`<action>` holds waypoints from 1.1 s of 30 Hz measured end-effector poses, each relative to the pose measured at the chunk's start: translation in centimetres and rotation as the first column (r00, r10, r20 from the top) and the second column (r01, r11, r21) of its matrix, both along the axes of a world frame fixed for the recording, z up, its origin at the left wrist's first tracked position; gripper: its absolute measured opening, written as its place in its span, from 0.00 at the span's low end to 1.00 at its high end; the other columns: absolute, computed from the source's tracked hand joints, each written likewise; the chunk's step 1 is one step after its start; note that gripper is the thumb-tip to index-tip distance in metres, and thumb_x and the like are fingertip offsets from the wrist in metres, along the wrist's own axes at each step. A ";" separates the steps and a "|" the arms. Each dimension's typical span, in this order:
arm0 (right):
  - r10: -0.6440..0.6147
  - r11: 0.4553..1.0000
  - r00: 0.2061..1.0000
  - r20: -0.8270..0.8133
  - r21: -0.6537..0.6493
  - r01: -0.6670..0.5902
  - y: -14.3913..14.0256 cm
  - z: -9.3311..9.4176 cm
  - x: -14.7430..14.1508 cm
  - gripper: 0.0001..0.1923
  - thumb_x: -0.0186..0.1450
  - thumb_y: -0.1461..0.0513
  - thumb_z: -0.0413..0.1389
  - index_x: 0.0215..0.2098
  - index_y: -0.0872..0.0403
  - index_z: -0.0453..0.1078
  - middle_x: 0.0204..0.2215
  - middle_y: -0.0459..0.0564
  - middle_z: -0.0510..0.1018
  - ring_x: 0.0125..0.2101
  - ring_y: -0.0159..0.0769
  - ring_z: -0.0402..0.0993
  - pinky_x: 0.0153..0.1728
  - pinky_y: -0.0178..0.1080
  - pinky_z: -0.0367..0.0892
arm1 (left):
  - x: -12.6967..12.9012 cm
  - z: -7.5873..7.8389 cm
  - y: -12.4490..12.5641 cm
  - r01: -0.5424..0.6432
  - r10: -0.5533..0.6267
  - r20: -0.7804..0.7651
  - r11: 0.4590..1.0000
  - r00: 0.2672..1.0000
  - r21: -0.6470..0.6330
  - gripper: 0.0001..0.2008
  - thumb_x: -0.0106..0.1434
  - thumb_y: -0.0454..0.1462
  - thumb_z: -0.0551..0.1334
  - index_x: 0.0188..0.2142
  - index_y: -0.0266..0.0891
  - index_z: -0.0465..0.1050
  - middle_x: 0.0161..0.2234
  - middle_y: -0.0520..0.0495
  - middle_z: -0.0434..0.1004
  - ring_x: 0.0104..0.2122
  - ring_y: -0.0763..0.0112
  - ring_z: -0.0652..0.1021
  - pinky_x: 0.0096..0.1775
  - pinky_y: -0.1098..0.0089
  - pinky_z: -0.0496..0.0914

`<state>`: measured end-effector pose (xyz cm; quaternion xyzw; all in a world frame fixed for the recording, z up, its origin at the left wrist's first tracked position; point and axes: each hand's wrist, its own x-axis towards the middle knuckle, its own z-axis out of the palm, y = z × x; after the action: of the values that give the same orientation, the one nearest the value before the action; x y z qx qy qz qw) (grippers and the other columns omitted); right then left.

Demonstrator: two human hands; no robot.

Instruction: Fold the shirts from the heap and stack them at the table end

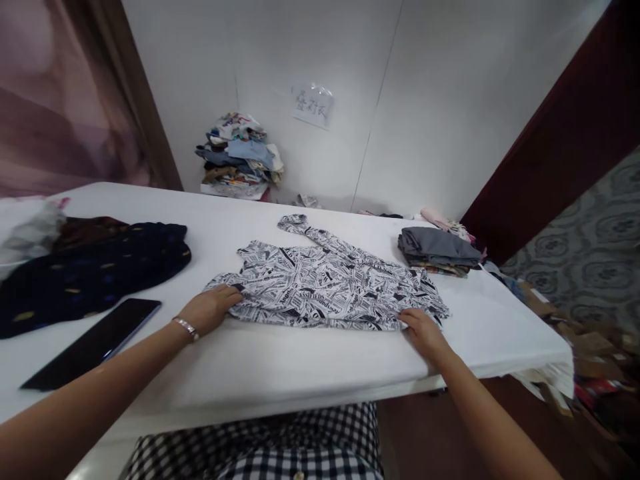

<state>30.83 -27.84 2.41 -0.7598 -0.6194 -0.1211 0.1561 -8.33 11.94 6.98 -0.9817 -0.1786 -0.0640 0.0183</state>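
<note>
A black-and-white printed shirt lies partly folded on the white table, one sleeve stretching toward the far side. My left hand, with a bracelet at the wrist, grips the shirt's near left edge. My right hand pinches the near right corner of the same shirt. Both hands rest low against the tabletop.
A dark navy patterned garment lies at the left, a black phone or tablet in front of it. A folded stack topped by grey cloth sits at the right. A pile of clothes stands by the far wall.
</note>
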 end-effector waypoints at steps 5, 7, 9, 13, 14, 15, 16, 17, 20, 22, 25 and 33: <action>0.058 0.997 0.996 0.072 0.045 -0.061 -1.7 -0.1 0.1 0.23 0.55 0.74 0.45 0.38 0.53 0.78 0.37 0.54 0.79 0.37 0.40 0.74 0.38 0.42 0.71 | -2.8 -0.4 -2.2 0.075 -0.075 -0.010 0.997 0.997 -0.027 0.25 0.55 0.21 0.47 0.39 0.43 0.76 0.38 0.46 0.77 0.40 0.64 0.75 0.40 0.67 0.70; 0.052 0.997 0.996 0.075 0.053 -0.056 -2.4 -0.6 0.0 0.25 0.54 0.75 0.45 0.38 0.52 0.78 0.37 0.54 0.79 0.37 0.40 0.75 0.37 0.42 0.71 | -3.7 -0.8 -3.0 0.073 -0.073 -0.004 0.996 0.997 -0.041 0.25 0.56 0.22 0.47 0.42 0.44 0.76 0.41 0.45 0.77 0.42 0.64 0.74 0.43 0.66 0.70; 0.037 0.998 0.997 0.073 0.056 -0.041 -2.7 -1.2 0.1 0.25 0.52 0.74 0.45 0.39 0.51 0.78 0.37 0.53 0.79 0.37 0.40 0.75 0.37 0.42 0.72 | -4.1 -1.0 -3.7 0.047 -0.048 -0.013 0.997 0.999 -0.065 0.26 0.57 0.23 0.46 0.44 0.44 0.75 0.42 0.45 0.77 0.43 0.64 0.74 0.45 0.65 0.70; -0.011 1.000 0.999 0.047 0.028 0.010 -3.0 -1.8 0.4 0.24 0.52 0.72 0.46 0.38 0.48 0.78 0.38 0.53 0.80 0.38 0.44 0.76 0.38 0.46 0.73 | -4.4 -0.5 -4.5 -0.019 0.014 -0.033 0.989 0.999 -0.148 0.25 0.58 0.25 0.48 0.47 0.46 0.76 0.45 0.44 0.77 0.46 0.62 0.74 0.47 0.63 0.70; -0.028 0.999 0.999 0.032 0.020 0.028 -3.1 -1.7 0.3 0.24 0.52 0.71 0.46 0.38 0.48 0.78 0.39 0.53 0.80 0.39 0.45 0.77 0.39 0.48 0.73 | -4.5 -0.2 -4.6 -0.040 0.035 -0.031 0.983 0.999 -0.177 0.25 0.57 0.26 0.51 0.48 0.47 0.75 0.47 0.44 0.76 0.48 0.62 0.74 0.49 0.62 0.70; -0.046 0.999 0.999 0.015 0.018 0.046 -3.2 -1.5 0.1 0.24 0.53 0.70 0.47 0.39 0.47 0.78 0.40 0.53 0.80 0.40 0.46 0.76 0.41 0.49 0.73 | -4.5 0.3 -4.6 -0.060 0.054 -0.036 0.974 0.998 -0.217 0.25 0.56 0.28 0.54 0.51 0.48 0.73 0.49 0.45 0.75 0.49 0.61 0.74 0.50 0.62 0.69; -0.059 0.998 0.998 -0.004 0.017 0.059 -3.3 -1.3 -0.2 0.25 0.53 0.70 0.47 0.42 0.46 0.78 0.42 0.52 0.80 0.42 0.47 0.76 0.43 0.51 0.73 | -4.5 0.8 -4.4 -0.079 0.068 -0.050 0.960 0.996 -0.270 0.25 0.55 0.32 0.57 0.53 0.48 0.72 0.52 0.45 0.74 0.51 0.60 0.73 0.52 0.61 0.68; -0.065 0.998 0.998 -0.027 0.020 0.066 -3.2 -0.9 -0.7 0.26 0.54 0.69 0.47 0.45 0.46 0.76 0.44 0.51 0.79 0.45 0.48 0.75 0.46 0.53 0.71 | -4.4 1.3 -4.1 -0.099 0.082 -0.065 0.940 0.994 -0.327 0.26 0.56 0.36 0.59 0.55 0.49 0.70 0.54 0.46 0.73 0.52 0.60 0.73 0.53 0.61 0.68; -0.026 0.998 0.993 -0.115 0.049 0.032 -1.9 0.5 -2.9 0.28 0.59 0.68 0.46 0.54 0.44 0.70 0.53 0.48 0.75 0.54 0.47 0.69 0.55 0.57 0.64 | -2.6 2.9 -2.3 -0.201 0.186 -0.077 0.872 0.980 -0.447 0.26 0.60 0.51 0.55 0.56 0.48 0.68 0.58 0.46 0.69 0.53 0.58 0.72 0.54 0.60 0.67; 0.025 0.997 0.985 -0.173 0.073 -0.013 0.1 1.4 -4.7 0.24 0.64 0.65 0.47 0.56 0.44 0.67 0.55 0.48 0.72 0.58 0.46 0.65 0.58 0.56 0.61 | 0.0 3.4 -0.5 -0.263 0.273 -0.034 0.872 0.961 -0.412 0.27 0.63 0.53 0.50 0.56 0.45 0.68 0.59 0.45 0.68 0.55 0.59 0.71 0.55 0.59 0.66; 0.068 0.996 0.979 -0.194 0.060 -0.058 4.2 1.9 -6.9 0.20 0.68 0.59 0.48 0.58 0.46 0.66 0.58 0.50 0.69 0.61 0.44 0.60 0.60 0.55 0.57 | 4.8 2.9 2.5 -0.271 0.277 -0.011 0.932 0.961 -0.239 0.26 0.65 0.45 0.49 0.59 0.39 0.64 0.62 0.43 0.62 0.61 0.62 0.63 0.61 0.62 0.58; -0.085 0.979 0.991 -0.104 -0.194 0.064 7.7 -1.6 -7.8 0.26 0.69 0.49 0.46 0.64 0.45 0.58 0.65 0.53 0.56 0.65 0.49 0.50 0.60 0.61 0.53 | 7.3 0.4 8.0 -0.275 0.269 -0.063 0.953 0.961 -0.129 0.18 0.53 0.30 0.55 0.42 0.43 0.76 0.46 0.43 0.76 0.52 0.61 0.71 0.55 0.62 0.62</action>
<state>23.03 -20.18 0.84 -0.7995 -0.5895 -0.0244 0.1128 -1.08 19.97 7.39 -0.9478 -0.3157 -0.0268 -0.0362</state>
